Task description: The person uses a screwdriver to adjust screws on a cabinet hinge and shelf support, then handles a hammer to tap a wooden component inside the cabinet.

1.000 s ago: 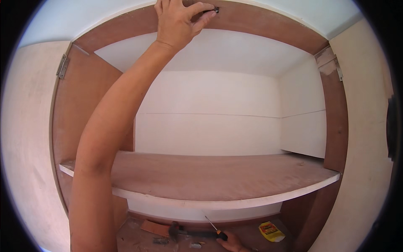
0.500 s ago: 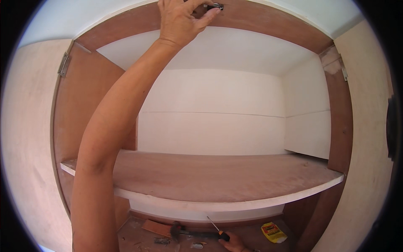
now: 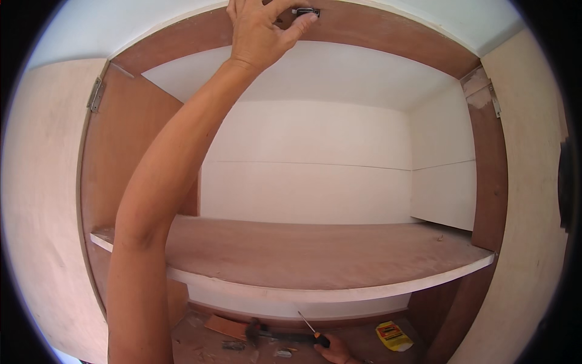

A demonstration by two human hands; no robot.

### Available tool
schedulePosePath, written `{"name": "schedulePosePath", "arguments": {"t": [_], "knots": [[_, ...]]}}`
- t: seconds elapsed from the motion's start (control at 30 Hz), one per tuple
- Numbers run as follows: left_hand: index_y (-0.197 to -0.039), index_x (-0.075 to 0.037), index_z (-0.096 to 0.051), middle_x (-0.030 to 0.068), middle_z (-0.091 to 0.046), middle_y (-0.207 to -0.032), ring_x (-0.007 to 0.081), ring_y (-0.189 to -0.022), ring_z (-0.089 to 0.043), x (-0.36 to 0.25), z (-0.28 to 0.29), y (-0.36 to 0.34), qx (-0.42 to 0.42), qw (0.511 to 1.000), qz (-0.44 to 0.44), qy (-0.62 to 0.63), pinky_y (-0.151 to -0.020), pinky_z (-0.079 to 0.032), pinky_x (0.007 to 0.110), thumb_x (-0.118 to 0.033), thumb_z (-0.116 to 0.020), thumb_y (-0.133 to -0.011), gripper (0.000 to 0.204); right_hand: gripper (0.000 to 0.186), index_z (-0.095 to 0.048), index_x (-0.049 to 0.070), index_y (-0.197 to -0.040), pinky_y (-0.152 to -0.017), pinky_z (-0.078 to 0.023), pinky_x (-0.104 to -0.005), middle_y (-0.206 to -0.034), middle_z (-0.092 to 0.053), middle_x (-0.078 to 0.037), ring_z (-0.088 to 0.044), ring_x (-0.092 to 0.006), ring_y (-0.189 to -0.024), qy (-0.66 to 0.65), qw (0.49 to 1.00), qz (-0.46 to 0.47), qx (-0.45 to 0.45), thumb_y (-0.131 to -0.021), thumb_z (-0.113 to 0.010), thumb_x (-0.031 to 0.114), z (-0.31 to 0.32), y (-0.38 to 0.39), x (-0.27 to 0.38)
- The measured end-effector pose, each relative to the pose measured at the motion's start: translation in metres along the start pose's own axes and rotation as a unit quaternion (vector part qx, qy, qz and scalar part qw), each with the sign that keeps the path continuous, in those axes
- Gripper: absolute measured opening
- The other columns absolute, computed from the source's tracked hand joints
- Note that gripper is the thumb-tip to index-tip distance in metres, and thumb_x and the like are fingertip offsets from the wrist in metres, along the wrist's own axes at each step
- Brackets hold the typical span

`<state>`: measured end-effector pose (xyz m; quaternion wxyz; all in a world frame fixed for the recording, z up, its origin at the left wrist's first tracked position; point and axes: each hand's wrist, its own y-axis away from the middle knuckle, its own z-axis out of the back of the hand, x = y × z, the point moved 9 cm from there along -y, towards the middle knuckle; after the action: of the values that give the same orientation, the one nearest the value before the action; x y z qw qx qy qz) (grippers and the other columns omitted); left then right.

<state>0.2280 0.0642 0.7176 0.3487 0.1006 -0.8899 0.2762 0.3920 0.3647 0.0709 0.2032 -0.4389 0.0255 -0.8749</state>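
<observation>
My left hand [image 3: 260, 30] reaches up to the brown top rail [image 3: 370, 25] of the cupboard. Between its thumb and index finger it pinches a small black-and-silver metal fitting [image 3: 307, 11], held at the face of the rail. Low in the picture, my right hand [image 3: 337, 350] is closed round the black-and-orange handle of a screwdriver [image 3: 308, 323], whose thin shaft points up and to the left. Just left of that hand a hammer [image 3: 276, 335] lies on the lower surface, its head toward the left.
A dusty brown shelf [image 3: 315, 255] with a pale front edge spans the cupboard at mid height. Hinged doors stand open at left [image 3: 45, 200] and right [image 3: 530, 182]. Below lie a yellow packet [image 3: 394, 337], a wood strip [image 3: 225, 326] and small metal pieces [image 3: 284, 353].
The view has shifted very slightly. My left hand stays at the top rail with the fitting, and my right hand has barely moved with the screwdriver.
</observation>
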Motion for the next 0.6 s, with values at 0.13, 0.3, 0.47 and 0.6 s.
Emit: {"name": "schedulePosePath", "arguments": {"t": [0.13,0.3,0.47,0.6], "knots": [[-0.093,-0.014,-0.078,0.0114,-0.057,-0.11,0.028,-0.105,-0.05,0.002,0.0,-0.005,0.002,1.0,0.0,-0.002,-0.096,-0.034,0.047,-0.027,-0.085,-0.084,0.017,0.058,-0.056,0.004,-0.141,-0.106,-0.047,-0.0438,-0.133,-0.064,-0.023,-0.06,-0.0382,-0.125,0.005,0.999,0.021,-0.037,-0.094,-0.072,0.034,-0.003,-0.006,-0.008],[-0.092,-0.015,-0.078,0.0118,-0.058,-0.11,0.0283,-0.105,-0.05,0.0,0.0,-0.008,-0.002,1.0,-0.015,-0.001,-0.096,-0.035,0.047,-0.025,-0.084,-0.084,0.014,0.057,-0.057,0.005,-0.14,-0.106,-0.048,-0.0444,-0.133,-0.065,-0.023,-0.061,-0.0378,-0.124,0.012,1.0,0.012,0.001,-0.094,-0.071,0.035,-0.001,-0.002,-0.002],[-0.093,-0.015,-0.078,0.0124,-0.058,-0.111,0.0285,-0.105,-0.051,-0.008,-0.005,-0.011,-0.008,1.0,-0.024,-0.01,-0.095,-0.035,0.047,-0.025,-0.084,-0.084,0.015,0.053,-0.059,0.004,-0.138,-0.102,-0.05,-0.0439,-0.127,-0.067,-0.023,-0.063,-0.0371,-0.119,0.022,0.999,0.023,-0.014,-0.094,-0.072,0.031,0.006,0.013,0.001],[-0.097,-0.018,-0.078,0.0119,-0.058,-0.111,0.0275,-0.108,-0.05,0.015,-0.006,0.014,-0.014,1.0,-0.003,-0.01,-0.098,-0.034,0.049,-0.029,-0.086,-0.083,0.021,0.056,-0.061,0.006,-0.134,-0.097,-0.052,-0.0435,-0.12,-0.07,-0.022,-0.067,-0.0383,-0.113,0.091,0.992,0.074,-0.052,-0.09,-0.073,0.039,-0.006,-0.015,-0.044]]}}
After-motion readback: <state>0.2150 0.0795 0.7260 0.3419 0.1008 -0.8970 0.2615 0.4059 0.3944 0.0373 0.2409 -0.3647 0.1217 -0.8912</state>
